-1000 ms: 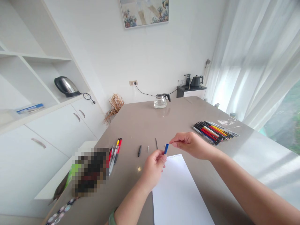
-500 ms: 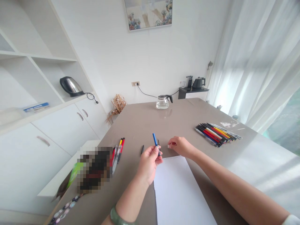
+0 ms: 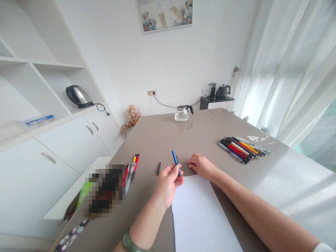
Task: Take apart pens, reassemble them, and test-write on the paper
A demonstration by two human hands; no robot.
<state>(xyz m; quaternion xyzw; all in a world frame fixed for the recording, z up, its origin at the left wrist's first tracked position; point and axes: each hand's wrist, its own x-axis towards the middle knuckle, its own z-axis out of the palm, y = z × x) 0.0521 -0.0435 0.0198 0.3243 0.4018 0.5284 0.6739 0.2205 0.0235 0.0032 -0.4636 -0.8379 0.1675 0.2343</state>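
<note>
My left hand (image 3: 170, 176) is closed around a pen part with a blue barrel (image 3: 174, 157) and a dark lower section, held upright above the top left corner of a white sheet of paper (image 3: 202, 213). My right hand (image 3: 201, 165) rests on the table just beyond the paper's top edge, its fingers curled and closed. Whatever lies under those fingertips is hidden. Just left of my left hand, a short black pen piece (image 3: 159, 168) lies on the table.
Many pens (image 3: 243, 149) lie in a row at the right. Several more pens (image 3: 133, 169) lie at the left, beside a blurred-out dark object (image 3: 106, 190). A glass pot (image 3: 182, 114) with clear liquid stands at the table's (image 3: 157, 131) far edge.
My right hand has lowered slightly onto the table, and the small white bit at its fingertips no longer shows. My left hand keeps the blue pen part, hardly moved.
</note>
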